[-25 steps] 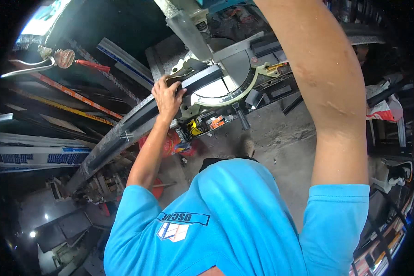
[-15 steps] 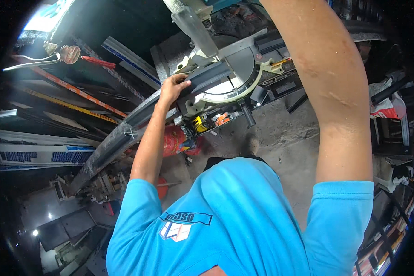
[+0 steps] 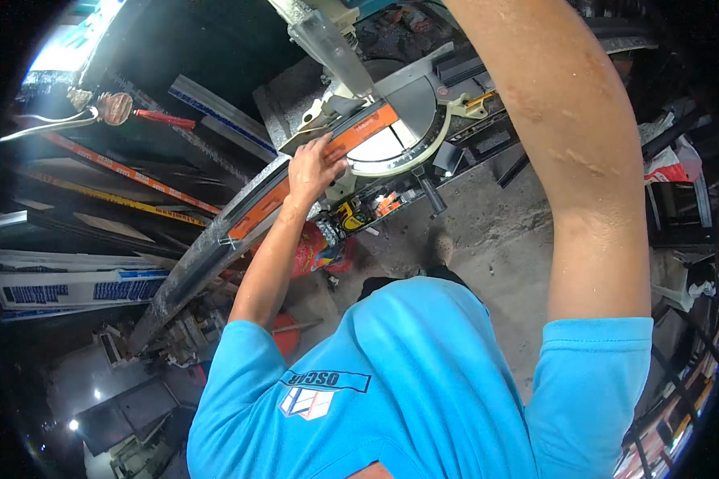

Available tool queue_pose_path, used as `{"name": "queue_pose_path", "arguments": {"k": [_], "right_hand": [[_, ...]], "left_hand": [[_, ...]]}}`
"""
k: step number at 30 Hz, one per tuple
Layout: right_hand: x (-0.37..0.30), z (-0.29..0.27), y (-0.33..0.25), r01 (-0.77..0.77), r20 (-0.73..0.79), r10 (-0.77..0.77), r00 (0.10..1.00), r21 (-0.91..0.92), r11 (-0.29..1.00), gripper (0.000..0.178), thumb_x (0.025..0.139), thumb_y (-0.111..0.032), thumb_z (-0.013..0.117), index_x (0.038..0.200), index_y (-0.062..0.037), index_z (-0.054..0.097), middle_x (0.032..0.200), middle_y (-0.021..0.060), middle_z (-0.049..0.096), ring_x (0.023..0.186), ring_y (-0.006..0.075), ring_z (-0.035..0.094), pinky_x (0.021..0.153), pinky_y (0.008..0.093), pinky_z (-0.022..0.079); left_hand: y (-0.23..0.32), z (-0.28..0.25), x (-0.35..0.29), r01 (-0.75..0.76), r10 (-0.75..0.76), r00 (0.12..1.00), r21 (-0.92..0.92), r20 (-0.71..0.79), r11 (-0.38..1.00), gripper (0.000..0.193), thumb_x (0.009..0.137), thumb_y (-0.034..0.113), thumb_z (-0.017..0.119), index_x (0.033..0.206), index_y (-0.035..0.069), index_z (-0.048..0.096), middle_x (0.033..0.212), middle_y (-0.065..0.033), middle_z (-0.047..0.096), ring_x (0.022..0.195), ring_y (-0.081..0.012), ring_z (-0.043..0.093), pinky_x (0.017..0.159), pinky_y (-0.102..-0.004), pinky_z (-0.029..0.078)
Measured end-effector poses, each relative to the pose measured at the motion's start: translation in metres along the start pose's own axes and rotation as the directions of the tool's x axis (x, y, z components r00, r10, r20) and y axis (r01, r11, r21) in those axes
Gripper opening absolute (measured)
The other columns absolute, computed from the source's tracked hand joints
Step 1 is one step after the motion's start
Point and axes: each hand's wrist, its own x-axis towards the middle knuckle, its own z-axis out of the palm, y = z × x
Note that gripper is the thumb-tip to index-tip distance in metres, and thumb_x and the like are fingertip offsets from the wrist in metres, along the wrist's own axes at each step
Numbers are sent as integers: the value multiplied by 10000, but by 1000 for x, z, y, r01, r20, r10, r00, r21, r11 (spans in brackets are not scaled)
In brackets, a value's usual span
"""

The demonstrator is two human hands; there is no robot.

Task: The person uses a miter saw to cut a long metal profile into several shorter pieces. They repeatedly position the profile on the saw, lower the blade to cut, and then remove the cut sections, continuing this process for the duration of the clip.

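Note:
My left hand [image 3: 315, 166] is closed over a long dark metal profile bar [image 3: 363, 132], whose orange printed film shows on both sides of the hand. The bar lies at a slant across the mitre saw's round base [image 3: 411, 132], with one end near the slot. Above that end hangs the saw's cloudy plastic guard [image 3: 332, 49]; the blade cannot be made out. My right forearm reaches up past the top edge, so the right hand is out of sight.
Several long profiles [image 3: 128, 172] lean at the left. A yellow tape measure [image 3: 350, 215] sits below the saw base, beside a red bag [image 3: 299, 251]. Under the saw's front juts a dark handle [image 3: 431, 194]. A white-and-red bag [image 3: 679, 164] lies at the far right.
The bar on the saw now shows an orange face where a dark grey one showed before. My left hand has moved slightly right and down, and its fingers now lie over the bar.

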Motion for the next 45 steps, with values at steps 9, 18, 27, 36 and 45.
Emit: {"name": "queue_pose_path", "arguments": {"k": [9,18,27,36,45], "right_hand": [[-6,3,-4,12,-23,-13,1000,-25,1000,413,890,-432,690,1162,-133,777,1163,120,752,1058,274,699,908,426,537],[-8,5,5,25,-3,-25,1000,-42,999,414,892,-429,690,1169,-133,773,1167,121,750,1058,276,698,908,427,536],[-12,4,12,49,8,-49,999,-53,997,415,894,-426,690,1176,-132,770,1171,123,749,1058,278,697,908,427,535],[-13,-1,24,105,5,-105,994,-41,994,416,896,-422,690,1184,-132,767,1174,124,748,1058,279,696,909,427,534],[-12,-1,34,150,10,-150,989,-22,988,417,898,-419,690,1191,-131,763,1178,125,746,1058,281,694,909,427,533]], "left_hand": [[-51,-8,16,168,-105,978,-379,182,910,255,906,166,756,1146,80,755,1104,-136,741,995,-315,718,843,-403,544],[-24,-5,-11,-36,54,997,266,-61,963,632,784,567,812,1356,331,684,1661,-186,301,1503,-454,271,1161,-725,202],[-44,8,-7,-89,97,993,110,-73,990,701,743,57,840,1378,296,664,1604,-213,386,1348,-460,467,1116,-512,442],[-25,11,-2,4,12,997,219,-73,976,674,777,90,814,1398,298,655,1602,-258,365,1317,-459,485,1108,-507,443],[-46,4,10,-122,116,992,157,43,980,806,737,300,890,1475,363,574,1653,-163,308,1454,-438,372,1091,-707,353]]}}
